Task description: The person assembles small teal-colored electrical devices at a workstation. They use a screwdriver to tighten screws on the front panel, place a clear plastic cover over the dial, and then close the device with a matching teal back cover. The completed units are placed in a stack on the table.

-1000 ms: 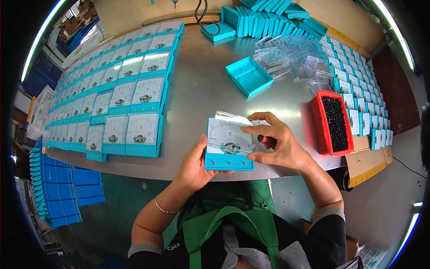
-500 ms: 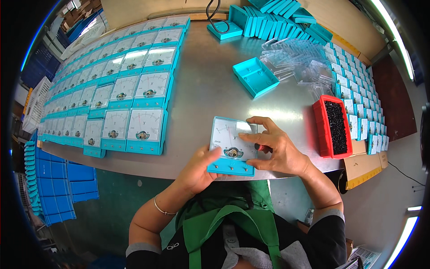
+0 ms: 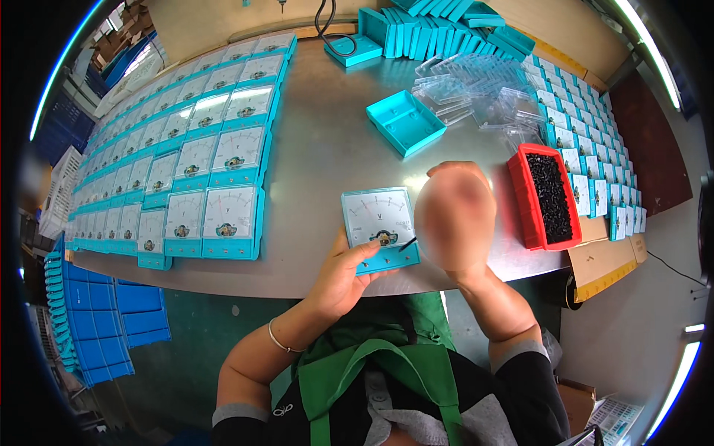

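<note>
My left hand (image 3: 343,276) grips a teal panel meter (image 3: 378,215) by its lower left, thumb on the front and fingers underneath. The meter has a white dial face and is held face up near the table's front edge. To its right is my right hand (image 3: 455,223), its fingers smeared by blur. From that hand a thin dark rod (image 3: 407,244), like a screwdriver's shaft, reaches the meter's lower right corner. The rest of the tool is hidden in the blur.
Rows of finished-looking meters (image 3: 230,160) cover the table's left. A red bin (image 3: 526,201) of small black parts stands right, beside more small meters (image 3: 584,195). Farther back are an open teal case (image 3: 405,130), clear covers (image 3: 476,93) and stacked teal cases (image 3: 431,36).
My right hand has come off the meter's face and moved to its right. The dark rod now shows at the meter's corner. My left hand keeps hold; the view has shifted slightly.
</note>
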`<state>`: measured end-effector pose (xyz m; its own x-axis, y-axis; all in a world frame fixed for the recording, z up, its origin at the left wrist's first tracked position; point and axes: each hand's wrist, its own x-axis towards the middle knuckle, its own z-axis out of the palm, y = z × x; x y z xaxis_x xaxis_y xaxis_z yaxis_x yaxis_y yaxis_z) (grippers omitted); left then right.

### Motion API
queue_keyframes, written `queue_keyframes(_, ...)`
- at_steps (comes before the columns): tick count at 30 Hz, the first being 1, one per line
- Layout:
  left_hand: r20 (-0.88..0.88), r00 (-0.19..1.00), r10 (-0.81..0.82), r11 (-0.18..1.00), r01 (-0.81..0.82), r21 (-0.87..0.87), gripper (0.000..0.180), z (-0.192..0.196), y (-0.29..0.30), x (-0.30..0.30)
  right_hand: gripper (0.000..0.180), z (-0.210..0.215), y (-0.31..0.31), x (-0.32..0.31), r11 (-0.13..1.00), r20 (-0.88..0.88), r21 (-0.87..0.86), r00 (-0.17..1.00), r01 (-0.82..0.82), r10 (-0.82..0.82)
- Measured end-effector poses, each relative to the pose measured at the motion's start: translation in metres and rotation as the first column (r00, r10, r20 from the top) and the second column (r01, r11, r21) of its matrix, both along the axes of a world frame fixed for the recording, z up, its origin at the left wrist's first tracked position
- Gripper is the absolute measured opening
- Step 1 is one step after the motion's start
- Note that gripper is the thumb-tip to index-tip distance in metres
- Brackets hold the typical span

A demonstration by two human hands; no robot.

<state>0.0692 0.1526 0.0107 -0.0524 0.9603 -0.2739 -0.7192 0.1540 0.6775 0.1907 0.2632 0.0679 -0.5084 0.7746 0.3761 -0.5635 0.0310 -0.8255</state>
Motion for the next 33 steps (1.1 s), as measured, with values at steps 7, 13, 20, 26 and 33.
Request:
queue_keyframes(7,0.040,0.998,0.042,0.999,-0.042,0.004,0.049,0.001,0.001,0.005,0.014,-0.018,-0.004,-0.010,0.986,-0.032,0.028,0.986,0.163,-0.162)
queue_keyframes(13,0.065,0.995,0.076,0.997,-0.077,0.014,0.048,0.001,0.000,0.009,0.014,-0.022,-0.011,-0.006,0.970,0.037,0.132,0.977,0.206,-0.212)
queue_keyframes(20,0.064,0.996,0.064,0.997,-0.066,0.029,0.048,-0.004,0.000,0.007,0.013,-0.024,-0.019,-0.005,0.929,0.021,0.287,0.967,0.236,-0.252)
queue_keyframes(26,0.069,0.995,0.072,0.997,-0.074,0.031,0.048,-0.009,0.000,0.006,0.011,-0.022,-0.016,-0.008,0.973,-0.027,0.137,0.983,0.185,-0.183)
queue_keyframes(33,0.080,0.994,0.072,0.997,-0.074,0.028,0.048,-0.007,0.001,0.004,0.008,-0.022,-0.019,-0.009,0.966,-0.014,0.191,0.984,0.176,-0.177)
